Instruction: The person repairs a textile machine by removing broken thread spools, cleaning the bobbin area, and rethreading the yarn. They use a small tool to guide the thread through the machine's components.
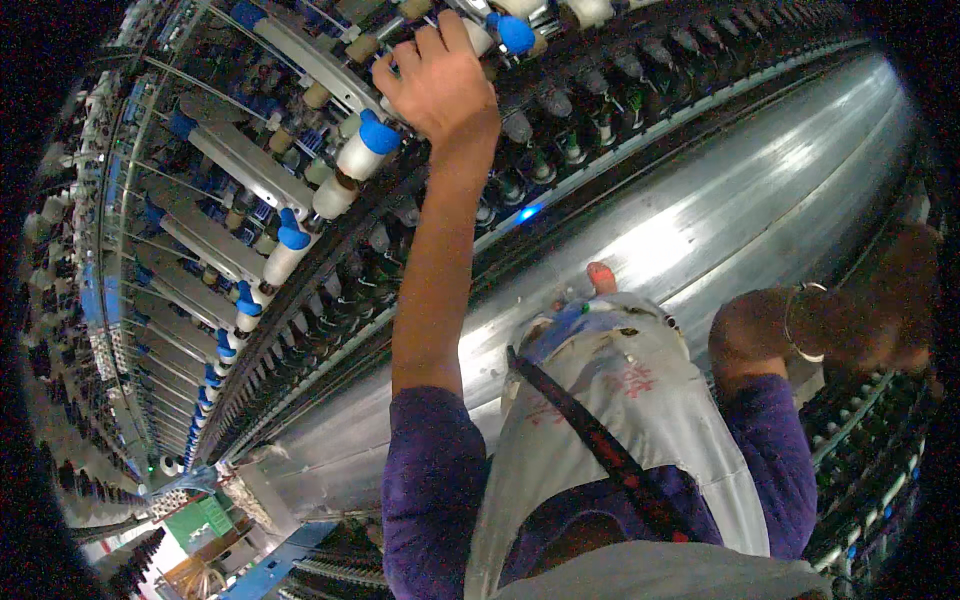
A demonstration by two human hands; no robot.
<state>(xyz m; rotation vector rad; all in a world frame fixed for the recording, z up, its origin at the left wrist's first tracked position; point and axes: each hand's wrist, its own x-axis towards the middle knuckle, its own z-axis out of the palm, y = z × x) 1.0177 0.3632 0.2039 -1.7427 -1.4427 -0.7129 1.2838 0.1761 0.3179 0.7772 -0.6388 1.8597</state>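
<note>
Bobbins (360, 150) with blue caps, white bodies, stand tilted in a long row along the spinning frame (250, 170), running from 12 o'clock down toward 8 o'clock. Nearest one to the raised hand sits just at its 8 o'clock; another blue-capped bobbin (512, 32) sits just at its 2 o'clock.

Left hand (438, 80) is up at 12 o'clock of the view, arm stretched straight, back of hand toward camera. Fingers curl in among the frame's upper parts; what they close on is hidden behind the hand, so the grip cannot be told.

Right hand (900, 320) at 3 o'clock, dim and blurred near the rim, wrist carrying a thin bangle (795, 320). Whether it is open or closed on anything cannot be told.

Metal arms (255, 165), grey and flat, slant above the bobbins. Below them a dark row of spindles (560, 150) runs along the frame edge. A small blue light (528, 212) glows at that edge.

Wide shiny metal panel (720, 200) crosses from 2 o'clock to 7 o'clock. Purple sleeves (430, 480) and a pale apron (640, 400) with a dark strap (590, 430) fill 6 o'clock. Second row of dark spindles (870, 450) at 4 o'clock.
</note>
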